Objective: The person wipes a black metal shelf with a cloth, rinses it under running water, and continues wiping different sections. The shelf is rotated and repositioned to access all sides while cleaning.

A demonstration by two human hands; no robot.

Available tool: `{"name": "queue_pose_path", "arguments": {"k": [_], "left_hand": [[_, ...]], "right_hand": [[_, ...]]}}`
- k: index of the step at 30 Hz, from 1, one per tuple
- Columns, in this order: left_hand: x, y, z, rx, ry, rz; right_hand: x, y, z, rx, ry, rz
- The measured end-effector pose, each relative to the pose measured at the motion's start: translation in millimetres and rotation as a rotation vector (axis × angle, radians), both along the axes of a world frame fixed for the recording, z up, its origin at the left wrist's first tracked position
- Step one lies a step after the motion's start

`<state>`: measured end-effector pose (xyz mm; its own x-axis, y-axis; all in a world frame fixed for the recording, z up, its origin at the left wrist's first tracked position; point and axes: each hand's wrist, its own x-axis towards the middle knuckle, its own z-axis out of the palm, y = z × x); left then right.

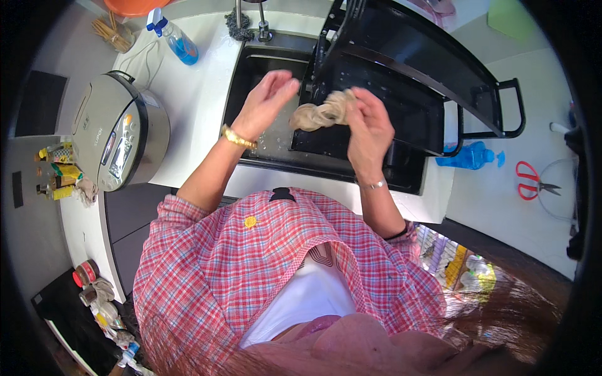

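Observation:
A twisted, beige cloth (317,116) hangs from the fingers of my right hand (371,122), above the black sink (273,163). To its left, my left hand (270,96) is raised over the basin, fingers apart and a little blurred, with nothing seen in it. Behind and beneath my right hand, a black tray (409,115) with drops of water on it lies over the right part of the sink. A black rack with handles (423,61) stands tilted over that tray. The faucet (263,30) is at the sink's far edge, with a dark scouring pad (238,26) beside it.
On the white counter at left are a rice cooker (124,134) and a spray bottle with blue liquid (181,44). A blue bottle (465,155) lies right of the sink. Red-handled scissors (529,181) are farther right. Small bottles (61,183) stand at far left.

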<state>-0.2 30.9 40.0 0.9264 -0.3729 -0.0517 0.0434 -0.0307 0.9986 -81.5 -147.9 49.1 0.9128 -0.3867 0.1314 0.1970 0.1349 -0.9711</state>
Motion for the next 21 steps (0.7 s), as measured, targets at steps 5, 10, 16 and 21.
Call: {"name": "queue_pose_path", "arguments": {"k": [5, 10, 16, 21], "left_hand": [[13.8, -47.7, 7.6, 0.001, 0.103, -0.097], [30.0, -56.3, -3.3, 0.499, -0.381, 0.021], [33.4, -66.3, -16.4, 0.253, -0.182, 0.026], [23.9, -73.4, -13.3, -0.064, 0.181, 0.050]], "right_hand": [[37.1, 40.6, -38.0, -0.673, -0.134, -0.165], [27.0, 36.9, -60.3, -0.823, -0.021, 0.045], [17.1, -22.4, -40.1, -0.675, -0.160, 0.149], [75.4, -29.8, 3.8, 0.497, -0.169, -0.085]]}}
